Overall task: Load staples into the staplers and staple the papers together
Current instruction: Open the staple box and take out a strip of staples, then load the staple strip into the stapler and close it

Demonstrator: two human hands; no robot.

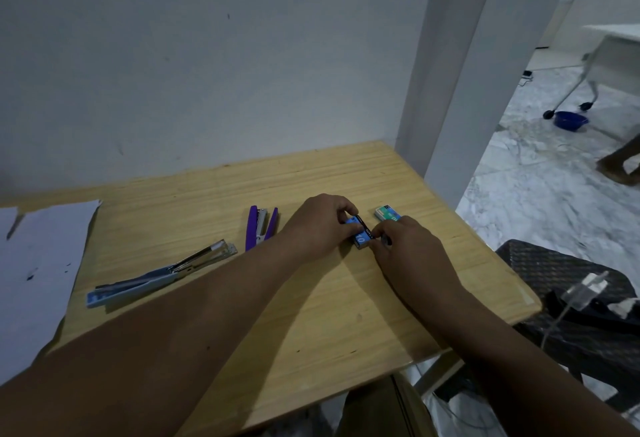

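- The blue staple box point(360, 234) lies on the wooden table point(311, 298), right of centre, between both hands. It is a small cardboard carton: judged light, rigid enough for a side pinch, crushable under hard pressure. The staple strips inside are judged brittle and prone to breaking apart if tipped out.
- Recommended hold: pinch the sleeve on its long sides with one hand; draw or push the inner tray from the short end with the other.
- The left hand point(320, 223) has its fingers curled over the far edge of the box, thumb on the near side, gripping the sleeve. The wrist is low over the table; the forearm runs diagonally from the lower left.
- The right hand point(407, 246) meets the box at its right end, fingertips bent and pinching that end. Whether the tray has started to slide out cannot be determined.
- A second staple box point(388, 215), green-teal, lies just beyond the right hand, apart from the blue one.
- The purple stapler point(260, 227) lies opened left of the hands, magazine exposed.
- The blue stapler point(162, 273) lies further left, also opened.
- The papers point(41, 263) rest at the table's left edge, well apart from the hands.
- Judged step: opening the carton to extract staples; neither stapler is loaded yet, as far as can be seen.
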